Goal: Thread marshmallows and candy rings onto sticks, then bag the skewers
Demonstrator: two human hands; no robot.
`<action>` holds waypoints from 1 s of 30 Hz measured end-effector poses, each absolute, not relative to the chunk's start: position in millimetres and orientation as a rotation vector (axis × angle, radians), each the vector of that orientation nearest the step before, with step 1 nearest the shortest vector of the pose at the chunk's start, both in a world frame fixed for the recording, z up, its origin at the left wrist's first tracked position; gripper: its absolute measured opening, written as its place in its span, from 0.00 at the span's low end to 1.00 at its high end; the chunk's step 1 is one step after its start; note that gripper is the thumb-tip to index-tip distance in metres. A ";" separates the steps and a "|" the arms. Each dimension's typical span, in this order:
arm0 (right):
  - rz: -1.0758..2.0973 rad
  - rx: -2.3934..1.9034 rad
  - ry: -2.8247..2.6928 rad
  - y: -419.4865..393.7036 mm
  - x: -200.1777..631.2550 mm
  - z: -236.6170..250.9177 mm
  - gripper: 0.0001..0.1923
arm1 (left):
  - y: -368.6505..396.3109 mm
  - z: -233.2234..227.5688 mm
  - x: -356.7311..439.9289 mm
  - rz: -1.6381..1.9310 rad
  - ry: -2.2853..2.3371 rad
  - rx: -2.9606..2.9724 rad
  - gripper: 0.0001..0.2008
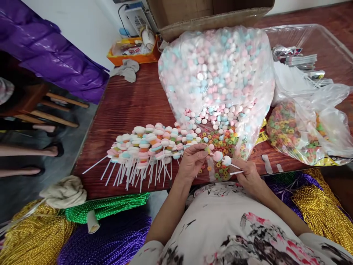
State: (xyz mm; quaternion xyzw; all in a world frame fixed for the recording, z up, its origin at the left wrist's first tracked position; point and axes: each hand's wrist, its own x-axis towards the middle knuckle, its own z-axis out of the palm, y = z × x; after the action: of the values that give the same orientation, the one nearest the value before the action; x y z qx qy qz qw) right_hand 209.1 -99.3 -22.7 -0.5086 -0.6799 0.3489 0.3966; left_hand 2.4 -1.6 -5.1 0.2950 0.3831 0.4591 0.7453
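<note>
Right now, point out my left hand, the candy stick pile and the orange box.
Left hand (194, 160), head view, hand's middle.
Candy stick pile (145, 144), head view, middle candies.
Orange box (147, 57), head view, front wall.

This looks like a small hand-assembly workshop; a red-brown wooden surface (127, 95) carries a bulging clear bag of pastel pieces (217, 66), a bag of coloured rings (285, 129) and a heap of loaded white sticks (146, 145); an open cardboard box (187, 16) stands behind; shiny gold bundles (33, 235) and purple bundles (110, 239) crowd below the edge; the floor (74, 141) is bare grey.
</note>
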 end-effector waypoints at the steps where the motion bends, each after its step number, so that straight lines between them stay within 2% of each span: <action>1: 0.877 -1.291 -1.740 -98.3 208.2 -21.7 0.20 | -2.9 -4.7 1.3 1.002 0.816 0.652 0.11; 13: 0.889 -1.406 -1.760 -95.6 201.9 -8.1 0.17 | -13.1 -7.0 2.0 1.085 0.833 0.648 0.11; 20: 1.136 -1.292 -1.413 -103.0 181.5 -20.1 0.13 | -19.3 -12.3 17.9 1.305 0.890 0.699 0.12; 25: 1.237 -1.251 -1.317 -104.2 170.3 -32.1 0.17 | -16.3 -15.6 8.7 1.545 0.990 1.331 0.04; 30: 1.177 -1.267 -1.458 -97.3 177.3 -17.7 0.16 | -12.6 -9.7 -6.2 1.556 0.934 1.987 0.15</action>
State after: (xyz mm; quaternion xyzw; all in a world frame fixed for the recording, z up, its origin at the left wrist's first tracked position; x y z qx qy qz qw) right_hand 177.3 -97.3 -17.7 -0.5068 -0.5832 0.4710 0.4257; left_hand -6.2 -12.6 -9.7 0.7198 0.3382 0.5635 0.2235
